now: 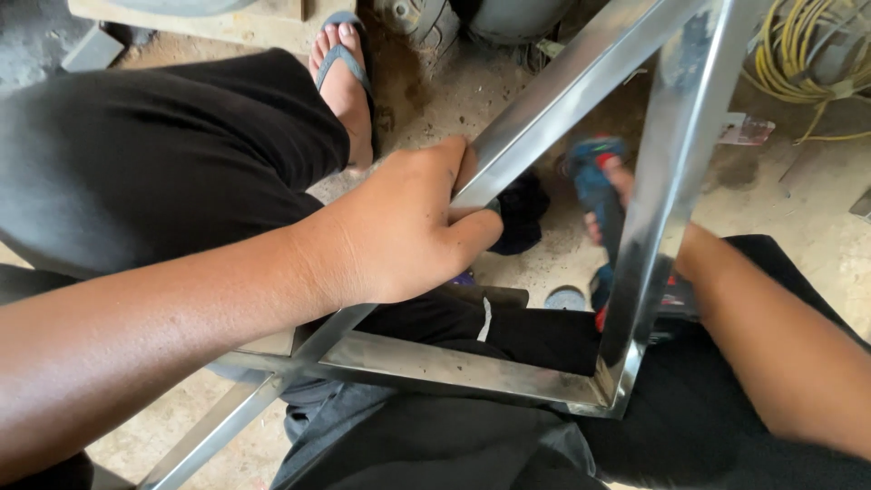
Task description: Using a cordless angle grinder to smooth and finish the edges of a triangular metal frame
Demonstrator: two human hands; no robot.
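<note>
A welded frame of shiny square steel tube (454, 367) rests across my lap, its bars forming a triangle-like shape. My left hand (404, 227) is wrapped around the diagonal bar (553, 91) near its middle. My right hand (610, 186) is behind the right-hand bar (676, 154) and grips a blue and red power tool (599, 195); hand and tool are blurred and partly hidden by the bar. A dark cloth (522, 213) lies just past my left hand.
My foot in a blue flip-flop (345, 77) rests on the dusty concrete floor (490, 91). A coil of yellow cable (807, 54) lies at the top right. A tyre (422, 23) and a wooden board (227, 23) sit at the top.
</note>
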